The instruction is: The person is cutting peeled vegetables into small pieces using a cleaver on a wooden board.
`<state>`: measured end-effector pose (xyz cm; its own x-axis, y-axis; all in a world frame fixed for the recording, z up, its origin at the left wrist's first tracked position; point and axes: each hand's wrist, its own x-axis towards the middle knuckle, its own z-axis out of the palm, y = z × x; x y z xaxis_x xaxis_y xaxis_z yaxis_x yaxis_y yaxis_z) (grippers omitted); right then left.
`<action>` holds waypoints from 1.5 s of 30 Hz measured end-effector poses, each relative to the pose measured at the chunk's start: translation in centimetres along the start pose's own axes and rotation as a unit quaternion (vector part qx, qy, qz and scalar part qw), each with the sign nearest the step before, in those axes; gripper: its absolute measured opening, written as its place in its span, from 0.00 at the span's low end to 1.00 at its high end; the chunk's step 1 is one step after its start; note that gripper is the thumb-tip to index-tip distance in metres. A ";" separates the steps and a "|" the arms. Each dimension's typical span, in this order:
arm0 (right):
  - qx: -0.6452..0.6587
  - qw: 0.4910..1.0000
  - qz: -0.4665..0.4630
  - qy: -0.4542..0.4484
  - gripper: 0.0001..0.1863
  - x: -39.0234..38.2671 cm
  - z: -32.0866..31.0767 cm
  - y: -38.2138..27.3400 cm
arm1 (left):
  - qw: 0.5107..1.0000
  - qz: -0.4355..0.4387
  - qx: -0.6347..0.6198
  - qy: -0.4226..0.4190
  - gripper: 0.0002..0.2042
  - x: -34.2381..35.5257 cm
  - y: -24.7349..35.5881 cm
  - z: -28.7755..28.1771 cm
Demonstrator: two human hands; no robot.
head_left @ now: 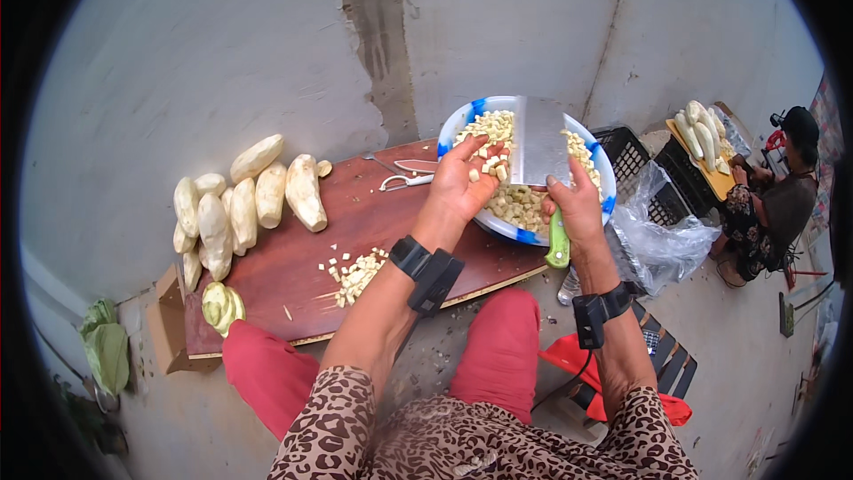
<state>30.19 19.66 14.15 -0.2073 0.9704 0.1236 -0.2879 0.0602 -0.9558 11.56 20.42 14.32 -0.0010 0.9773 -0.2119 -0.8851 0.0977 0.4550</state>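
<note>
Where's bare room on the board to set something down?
Bare: the middle of the board, between the peeled roots, white-handled tool and loose cubes; also a strip between the left forearm and basin. Crowded: the left end, under roots.

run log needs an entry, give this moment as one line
left hand: open, pale cubes on it | right hand: gripping green-handled cleaver over basin | table: peeled roots, cube pile

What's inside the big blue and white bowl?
Lots of small pale cubes lie in the bowl. The wide knife blade and the left hand hide some of the inside, and whatever lies beneath the top cubes can't be seen.
</note>
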 end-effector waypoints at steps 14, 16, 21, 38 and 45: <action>-0.439 0.864 -0.241 0.058 0.39 -3.4 -2.9 0.5 | 0.812 0.228 0.533 0.062 0.18 3.7 -2.5 -2.8; -0.457 0.859 -0.230 0.010 0.38 -4.2 -2.0 0.1 | 0.827 0.215 0.514 0.074 0.17 2.6 -1.7 -2.8; -0.488 0.799 -0.348 -0.050 0.33 -6.0 0.0 0.8 | 0.945 0.134 0.299 0.003 0.19 -4.2 -1.4 -2.6; -0.120 0.918 -0.172 -0.337 0.18 -12.0 13.1 -5.1 | 0.927 0.216 0.272 0.139 0.12 -15.4 7.9 -6.4; 0.288 0.758 0.017 -0.586 0.12 -17.2 15.7 -11.4 | 0.906 0.301 0.260 0.143 0.13 -17.0 13.7 -9.5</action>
<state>22.35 -1.42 27.09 -0.8138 0.0761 0.5762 -0.5543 -0.3996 -0.7301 -4.96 3.40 15.96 -0.5967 0.8020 0.0287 -0.3454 -0.2889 0.8929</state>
